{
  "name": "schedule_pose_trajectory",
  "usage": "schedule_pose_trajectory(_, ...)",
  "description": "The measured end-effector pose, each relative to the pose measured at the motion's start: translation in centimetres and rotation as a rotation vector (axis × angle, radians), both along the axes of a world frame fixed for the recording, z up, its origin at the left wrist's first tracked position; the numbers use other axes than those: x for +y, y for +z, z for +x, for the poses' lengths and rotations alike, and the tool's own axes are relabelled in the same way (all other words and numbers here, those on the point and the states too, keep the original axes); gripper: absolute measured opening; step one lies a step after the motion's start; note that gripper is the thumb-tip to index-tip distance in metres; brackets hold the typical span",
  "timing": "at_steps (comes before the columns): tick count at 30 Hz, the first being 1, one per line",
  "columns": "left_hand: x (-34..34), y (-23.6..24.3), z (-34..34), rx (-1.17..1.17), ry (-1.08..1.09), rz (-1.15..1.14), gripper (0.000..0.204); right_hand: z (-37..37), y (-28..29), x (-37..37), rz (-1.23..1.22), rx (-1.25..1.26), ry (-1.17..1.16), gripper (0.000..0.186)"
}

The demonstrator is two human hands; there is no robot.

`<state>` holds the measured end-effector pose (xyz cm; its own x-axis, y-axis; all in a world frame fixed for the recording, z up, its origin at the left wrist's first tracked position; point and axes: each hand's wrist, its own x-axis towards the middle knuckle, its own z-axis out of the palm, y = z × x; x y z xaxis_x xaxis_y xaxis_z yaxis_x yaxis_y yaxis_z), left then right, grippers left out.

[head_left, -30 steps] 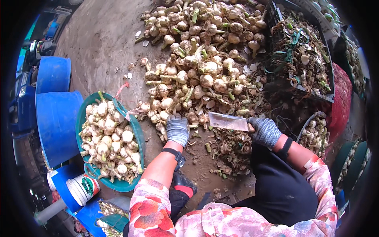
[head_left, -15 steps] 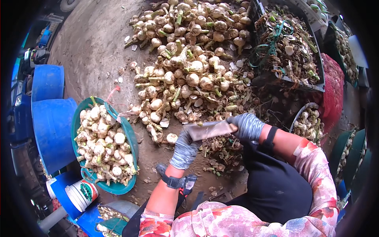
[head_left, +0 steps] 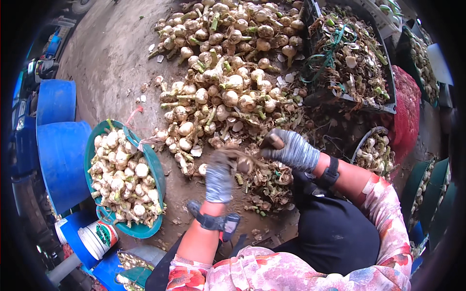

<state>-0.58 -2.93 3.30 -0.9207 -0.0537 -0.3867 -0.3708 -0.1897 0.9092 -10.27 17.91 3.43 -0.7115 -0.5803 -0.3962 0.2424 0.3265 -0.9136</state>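
holds wooden-handled knife in right hand, gripping about the handle with gloved fingers; shows handle end clearly, but not the outline of the blade. holds left hand opposite, just left of centre and lower than right hand, also in grey knit glove; cannot tell from the motion blur whether clenched, released or grasping. shows a blurred brown item between both hands; cannot confirm contact with either.

places untrimmed garlic bulbs in a broad heap on the concrete floor, beyond both hands, with stalks attached and soil on many skins. spreads stalk and skin trimmings on the floor below and between the hands, near the dark-trousered knee.

locates teal tub to the left of left hand, well apart, filled with paler garlic bulbs. locates black crate at upper right, heaped with dry waste and green twine, beside red mesh sack. stands cut blue barrel at far left, with white bucket tilted below.
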Motion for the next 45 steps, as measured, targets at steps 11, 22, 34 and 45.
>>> schedule_pose_trajectory(11,2.0,-0.6,0.2,-0.163,0.21,0.619,0.055,1.3,-2.7,0.5,0.153,0.126,0.06,0.035)
schedule_pose_trajectory(22,-1.7,-5.7,4.6,0.357,-0.392,-0.863,0.044,0.9,2.9,1.6,0.315,0.632,0.521,0.021)
schedule_pose_trajectory(34,-0.6,-1.6,3.3,0.219,-0.285,-0.522,0.054,1.4,2.3,1.5,0.358,0.561,0.573,0.02)
schedule_pose_trajectory(45,-2.4,-5.4,5.7,0.072,-0.234,0.098,0.053,1.6,-0.6,1.3,0.322,0.66,0.639,0.02)
